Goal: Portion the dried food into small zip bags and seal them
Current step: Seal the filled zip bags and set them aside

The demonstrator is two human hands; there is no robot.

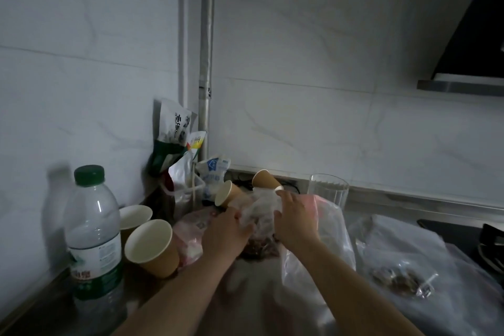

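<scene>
Food bag (pixel 259 229): lay at centre frame, clear crinkled plastic, dark reddish-brown dried pieces heaped in its lower part, neck bunched upward.
Left hand (pixel 227 229): reached in from lower centre, forearm bare, fingers curled round the bag's left side, gripping the plastic.
Right hand (pixel 293 215): came in from lower right, fingers bent over the bag's upper right, pinching the bunched film.
Zip bags (pixel 327 237): soft clear sheets with a pink-tinted top edge, draped just right of the right hand, touching the wrist.
Filled small bag (pixel 401 278): lay flat at lower right, well apart from the hands, a few dark pieces inside; seal not discernible.
Paper cups (pixel 152 248): brown outside, white inside; two tipped at left centre, two more on their sides behind the food bag.
Water bottle (pixel 94 232): upright at lower left, clear ribbed plastic, green cap and label.
Glass (pixel 328 191): fluted, upright, right of centre near the wall.
Packets (pixel 174 133): propped in the corner beside a vertical pipe.
Open room: bare counter (pixel 245 294) between the forearms, low in frame.
Edges: marbled wall tiles behind; hob (pixel 488 243) at right edge, hood at upper right.
</scene>
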